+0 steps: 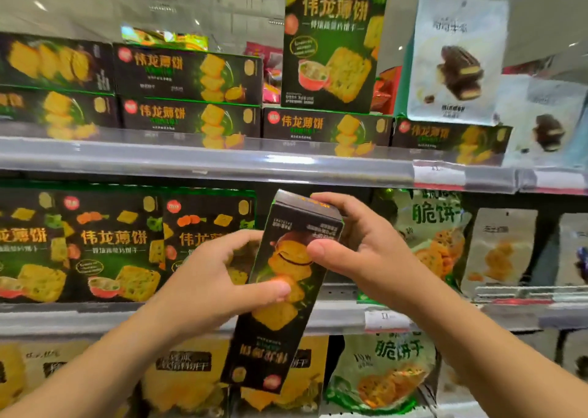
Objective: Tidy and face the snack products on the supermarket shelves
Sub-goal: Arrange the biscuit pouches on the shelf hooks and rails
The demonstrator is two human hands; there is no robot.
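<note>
My forearms enter from the lower corners of the frame and meet at centre. My left hand holds the box at its mid-length, thumb across the printed front, fingers curled behind the left edge. My right hand holds the upper end of the same box, thumb pressed on the front face, fingers wrapped over the top right corner. Both grips are closed on the box.

The box is dark, printed with yellow crackers, and stands on end in mid-frame, tilted with its top leaning right. Its print reads upside down. It is held in front of the middle shelf, off any shelf.

Middle shelf, left of frame: three upright boxes of the same dark-green design, faces forward, side by side. Right of frame on that level: green-and-white cracker bags, then pale bags.

Top shelf: flat boxes stacked two high at left and centre, single flat boxes continuing right. One tall box stands upright on a flat one at upper centre. A white pouch showing a chocolate cake stands at upper right, resting on a flat box, with another similar pouch beside it.

Bottom of frame: yellow packs at left and centre, a green bag to the right.

Price tags sit on the shelf rails at right; print illegible.
</note>
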